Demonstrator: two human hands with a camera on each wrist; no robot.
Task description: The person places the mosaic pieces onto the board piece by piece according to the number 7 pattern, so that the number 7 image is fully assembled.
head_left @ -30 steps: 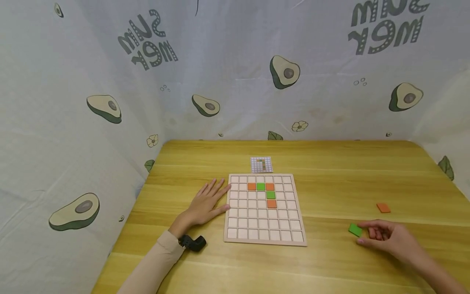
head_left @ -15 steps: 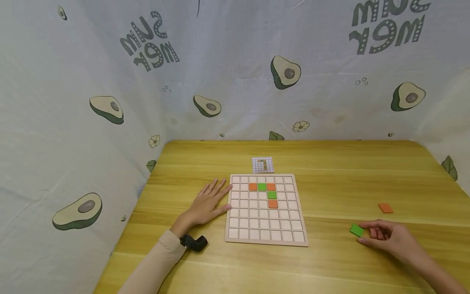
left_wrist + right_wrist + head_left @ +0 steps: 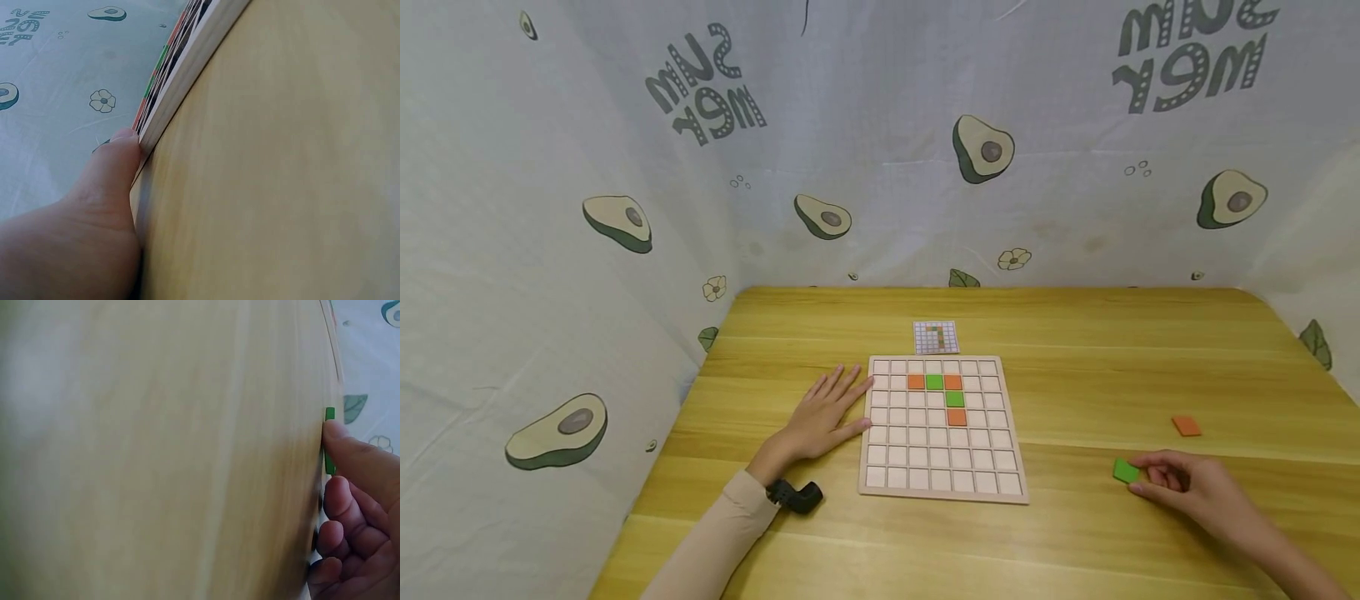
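Note:
A pale wooden grid board point(image 3: 917, 457) lies in the middle of the table, with orange and green square tiles in several of its cells. My left hand point(image 3: 825, 417) lies flat beside it, fingers spread, thumb and a fingertip touching its left edge. In the left wrist view the thumb point(image 3: 106, 172) meets the board's side point(image 3: 181, 78). Off to the right, my right hand point(image 3: 1197, 487) pinches a green square tile point(image 3: 1125, 471) between thumb and finger, low over the table. The right wrist view shows that tile point(image 3: 330, 459) edge-on, with the other fingers curled.
A small card point(image 3: 936, 337) printed with a coloured grid lies just behind the board. One loose orange tile point(image 3: 1186, 426) is on the table beyond my right hand. A black strap piece point(image 3: 797, 497) sits at my left wrist. A printed curtain point(image 3: 880, 150) hangs behind the table.
The green tile in my right hand has tilted and shifted very slightly. The left hand, board and loose orange tile stay put apart from a small camera shift.

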